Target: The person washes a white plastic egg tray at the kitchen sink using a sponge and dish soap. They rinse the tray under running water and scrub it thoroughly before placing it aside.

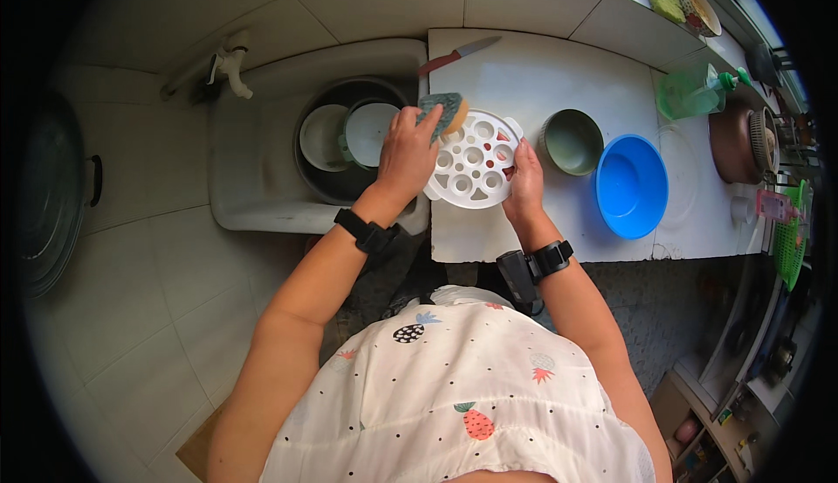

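My left hand (pixel 409 152) grips a sponge (pixel 442 115) with a dark green scouring face and a yellow-orange side. The sponge is over the upper left edge of a round white plastic steamer rack (pixel 473 155) pierced with round and triangular holes. By its right rim, my right hand (pixel 526 178) holds the rack above the white counter. Left of my left hand, a large dark basin (pixel 314 178) stands in the sink, with a white bowl (pixel 322 139) and a green-handled white vessel (pixel 370 132) inside. My left fingers hide part of the rack and the vessel.
A red-handled knife (pixel 458 55) lies at the counter's back by the sink (pixel 252 175). Right of the rack stand a green bowl (pixel 571 142) and a blue plastic bowl (pixel 632 185). Farther right are a green pump bottle (pixel 710 90) and a brown pot (pixel 730 139). A tap (pixel 230 70) juts over the sink.
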`<action>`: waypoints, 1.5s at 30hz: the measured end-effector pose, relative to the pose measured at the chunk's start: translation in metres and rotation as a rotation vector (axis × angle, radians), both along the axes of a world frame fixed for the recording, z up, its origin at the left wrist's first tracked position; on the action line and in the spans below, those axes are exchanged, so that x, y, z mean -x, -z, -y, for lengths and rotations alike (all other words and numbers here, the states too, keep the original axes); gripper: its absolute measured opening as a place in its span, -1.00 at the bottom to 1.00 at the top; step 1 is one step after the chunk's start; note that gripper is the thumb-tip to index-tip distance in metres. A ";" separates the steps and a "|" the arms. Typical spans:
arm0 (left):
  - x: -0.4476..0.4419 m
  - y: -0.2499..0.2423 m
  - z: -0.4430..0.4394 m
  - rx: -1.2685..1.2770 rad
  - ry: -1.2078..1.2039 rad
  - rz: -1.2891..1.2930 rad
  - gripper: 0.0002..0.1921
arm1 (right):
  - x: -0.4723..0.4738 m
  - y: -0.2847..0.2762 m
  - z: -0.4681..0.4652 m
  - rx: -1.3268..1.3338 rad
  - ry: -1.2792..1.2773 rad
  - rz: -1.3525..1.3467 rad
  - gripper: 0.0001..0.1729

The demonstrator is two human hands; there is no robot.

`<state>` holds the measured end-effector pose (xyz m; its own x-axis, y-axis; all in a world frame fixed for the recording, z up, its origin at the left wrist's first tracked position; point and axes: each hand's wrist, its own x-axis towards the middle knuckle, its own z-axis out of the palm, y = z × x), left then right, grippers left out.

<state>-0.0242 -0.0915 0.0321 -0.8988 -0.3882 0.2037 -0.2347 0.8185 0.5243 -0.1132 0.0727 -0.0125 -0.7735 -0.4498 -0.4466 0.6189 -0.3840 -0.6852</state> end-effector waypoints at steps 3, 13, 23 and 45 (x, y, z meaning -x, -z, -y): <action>0.033 -0.005 -0.033 -0.080 0.032 0.050 -0.55 | 0.000 -0.005 0.005 -0.033 -0.097 -0.012 -0.64; -0.052 -0.006 -0.039 -0.009 0.386 0.252 -0.51 | 0.004 0.006 -0.005 -0.089 -0.106 -0.033 -0.60; -0.020 0.027 -0.037 0.038 0.185 0.256 -0.39 | 0.016 0.022 -0.020 -0.492 -0.131 -0.280 -0.32; 0.034 0.036 -0.052 0.214 0.060 0.202 -0.34 | 0.063 -0.101 -0.188 -0.366 -0.510 0.059 -0.35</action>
<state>-0.0582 -0.0392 -0.0037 -0.9495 -0.3005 0.0903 -0.2643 0.9211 0.2857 -0.1765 0.2604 0.0881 -0.4710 -0.5656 -0.6769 0.7031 0.2227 -0.6753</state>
